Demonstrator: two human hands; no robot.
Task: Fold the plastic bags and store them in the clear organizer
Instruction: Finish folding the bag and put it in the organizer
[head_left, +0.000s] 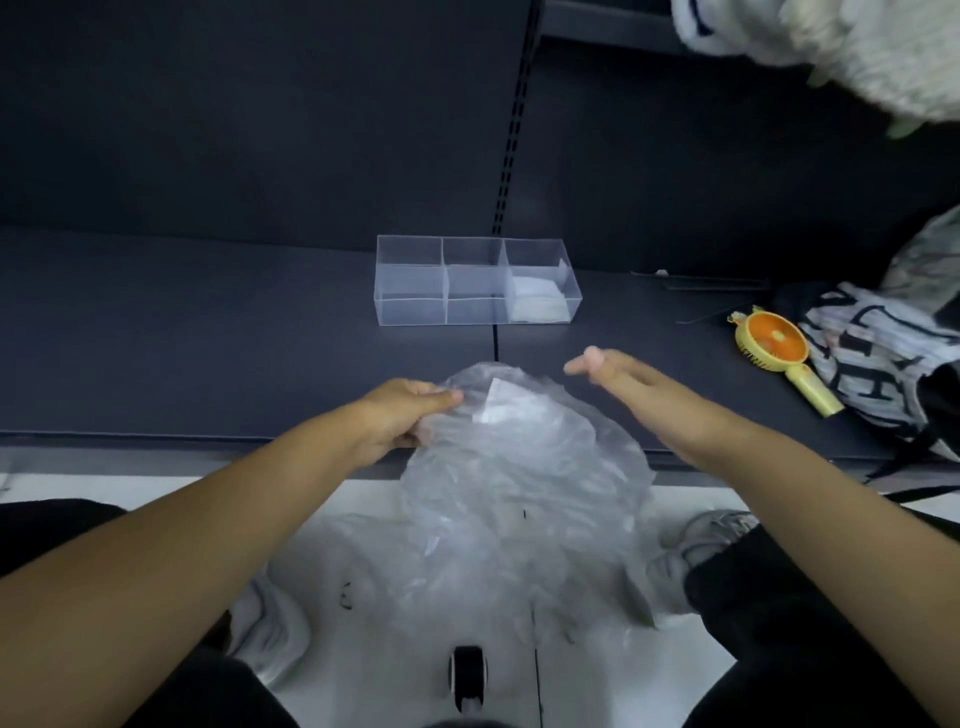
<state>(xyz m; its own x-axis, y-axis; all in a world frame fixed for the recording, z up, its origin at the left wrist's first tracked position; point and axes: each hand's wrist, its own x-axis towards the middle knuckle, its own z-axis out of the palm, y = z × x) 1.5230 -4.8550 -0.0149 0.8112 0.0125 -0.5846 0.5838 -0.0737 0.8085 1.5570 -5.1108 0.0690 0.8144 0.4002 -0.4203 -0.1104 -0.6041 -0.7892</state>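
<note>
Done: one folded whitish plastic bag (537, 301) lies in the right compartment of the clear rectangular plastic organizer (410, 309); the middle and left compartments look empty.
In work: a large crumpled transparent plastic bag (524, 447) lies over the front edge of the dark grey shelf (208, 338), not yet folded.
Left hand (400, 415): thumb and fingers pinch the upper left edge of this bag.
Right hand (618, 376): fingers almost straight, holding nothing, above the shelf just beside the bag's upper right edge.
Left to do: flatten and fold this bag; more crumpled clear plastic (493, 571) waits below, how many bags I cannot tell.
Edges: half of the bag hangs past the shelf edge and may slide down.
Open room: bare shelf between bag and organizer; a yellow and orange hand fan (774, 345) is well apart on the right.
</note>
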